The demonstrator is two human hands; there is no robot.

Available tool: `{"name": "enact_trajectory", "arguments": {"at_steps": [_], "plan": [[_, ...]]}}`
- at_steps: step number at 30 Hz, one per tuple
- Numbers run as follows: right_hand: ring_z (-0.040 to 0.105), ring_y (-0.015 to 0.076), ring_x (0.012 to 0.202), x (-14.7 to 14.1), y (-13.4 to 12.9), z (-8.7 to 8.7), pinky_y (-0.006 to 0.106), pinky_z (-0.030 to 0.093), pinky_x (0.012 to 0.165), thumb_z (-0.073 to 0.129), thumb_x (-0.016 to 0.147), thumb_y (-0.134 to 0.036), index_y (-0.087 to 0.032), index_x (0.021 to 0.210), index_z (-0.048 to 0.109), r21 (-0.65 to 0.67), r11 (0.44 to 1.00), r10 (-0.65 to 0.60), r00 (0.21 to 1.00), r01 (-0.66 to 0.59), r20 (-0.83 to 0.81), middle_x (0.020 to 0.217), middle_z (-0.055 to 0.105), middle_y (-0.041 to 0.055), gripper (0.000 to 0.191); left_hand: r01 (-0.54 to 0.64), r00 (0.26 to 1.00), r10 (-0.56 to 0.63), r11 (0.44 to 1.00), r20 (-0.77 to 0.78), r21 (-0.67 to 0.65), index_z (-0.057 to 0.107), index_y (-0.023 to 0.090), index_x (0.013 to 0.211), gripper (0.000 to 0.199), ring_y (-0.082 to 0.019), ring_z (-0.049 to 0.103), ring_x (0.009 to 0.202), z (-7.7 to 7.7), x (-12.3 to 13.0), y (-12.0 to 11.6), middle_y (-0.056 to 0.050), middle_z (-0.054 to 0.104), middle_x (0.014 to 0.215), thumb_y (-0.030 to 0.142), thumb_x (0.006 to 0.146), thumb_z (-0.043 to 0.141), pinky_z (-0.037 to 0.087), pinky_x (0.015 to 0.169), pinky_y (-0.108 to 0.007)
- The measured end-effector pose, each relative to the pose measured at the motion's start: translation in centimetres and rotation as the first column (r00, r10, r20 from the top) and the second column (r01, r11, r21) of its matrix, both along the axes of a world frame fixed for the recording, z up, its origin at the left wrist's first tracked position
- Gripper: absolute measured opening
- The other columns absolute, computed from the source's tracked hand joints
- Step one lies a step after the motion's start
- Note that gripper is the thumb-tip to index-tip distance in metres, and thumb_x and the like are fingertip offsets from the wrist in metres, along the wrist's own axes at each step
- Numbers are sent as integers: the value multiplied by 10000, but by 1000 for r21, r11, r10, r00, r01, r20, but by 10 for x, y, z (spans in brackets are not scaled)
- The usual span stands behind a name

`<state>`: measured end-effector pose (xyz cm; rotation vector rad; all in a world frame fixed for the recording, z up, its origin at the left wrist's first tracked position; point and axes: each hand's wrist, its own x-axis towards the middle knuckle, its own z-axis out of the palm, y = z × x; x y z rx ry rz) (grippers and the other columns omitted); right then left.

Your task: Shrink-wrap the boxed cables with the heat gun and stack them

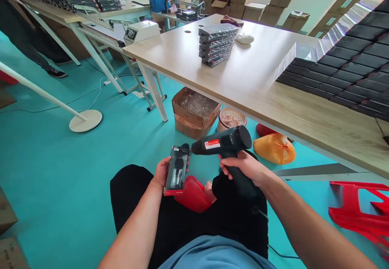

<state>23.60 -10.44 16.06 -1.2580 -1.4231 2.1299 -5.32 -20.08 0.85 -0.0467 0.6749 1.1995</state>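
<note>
My left hand [162, 171] is closed around the side of a slim black box with a red lower edge [177, 171]. Pictures and small print cover the box's upward face. My right hand [243, 167] grips the handle of a black heat gun [227, 141] with a red label on its barrel. The gun's nozzle points left at the upper right corner of the box, close to it. From this view I cannot tell whether nozzle and box touch. Both hands are above my lap.
A wooden table [258, 86] ahead bears a stack of wrapped black boxes [216, 44] and a larger pile [349, 66] at right. Underneath are an open carton [193, 125], a round basket [232, 118] and an orange bag [274, 148]. A red stool [349, 216] stands right; a person's legs [27, 34] show far left.
</note>
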Motion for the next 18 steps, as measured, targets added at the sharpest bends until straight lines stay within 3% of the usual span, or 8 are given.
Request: {"name": "enact_trajectory", "arguments": {"at_steps": [2,4,6,7,10,12,15,18], "plan": [[589,138,577,-8,7,-2,251,483,526,771,796,-333,-144,957,690,-21,1000,11,998,-12,-67,718,687,24,262,18,1000,-19,999,-16,-41,667,31,1280,529,-350,759,949,0,1,3,-212,774,1084,366,895,527,601,872,-506],[603,148,585,-6,8,0,260,491,522,797,769,-324,-131,937,707,-61,976,200,971,-209,-134,748,697,38,271,15,1000,-18,994,-26,-105,693,26,1216,518,-346,766,905,2,0,5,-213,781,1017,405,911,512,607,854,-496],[623,163,607,9,3,0,271,508,519,830,726,-318,-107,887,728,-92,910,385,907,-404,-168,798,706,65,284,-54,998,50,990,-35,-127,700,31,1194,526,-330,768,886,6,-5,7,-211,781,1009,439,920,512,610,847,-472],[628,164,616,21,-1,-4,269,514,517,845,713,-327,-104,909,739,-108,912,378,912,-396,-158,823,707,67,315,-130,991,125,984,-50,-120,698,35,1196,526,-320,767,892,9,-8,7,-207,780,1021,443,918,516,610,848,-456],[611,152,625,62,-18,-30,243,508,507,823,771,-403,-120,1027,752,-187,978,76,991,-95,-106,802,689,44,388,-426,899,416,904,-138,-48,701,53,1170,498,-294,763,896,23,-19,5,-182,779,1003,436,898,536,611,830,-415],[614,147,658,84,-27,-56,226,510,512,844,772,-423,-145,1076,754,-246,956,-173,984,159,-36,861,705,48,422,-551,817,546,834,-186,28,710,71,1138,491,-292,760,880,37,-26,3,-167,777,969,457,878,556,610,813,-411],[618,150,668,95,-40,-90,231,535,540,902,716,-376,-154,1070,766,-393,877,-299,954,278,8,863,714,49,439,-595,753,619,785,-222,172,711,98,1174,521,-296,750,917,67,-33,4,-161,773,1046,496,858,600,605,815,-420],[617,153,664,85,-50,-102,235,535,528,902,717,-364,-145,1050,775,-455,846,-330,943,278,-37,857,720,57,419,-582,704,655,754,-275,304,704,134,1218,532,-282,741,927,99,-37,11,-149,761,1140,521,867,607,606,770,-396]]}}
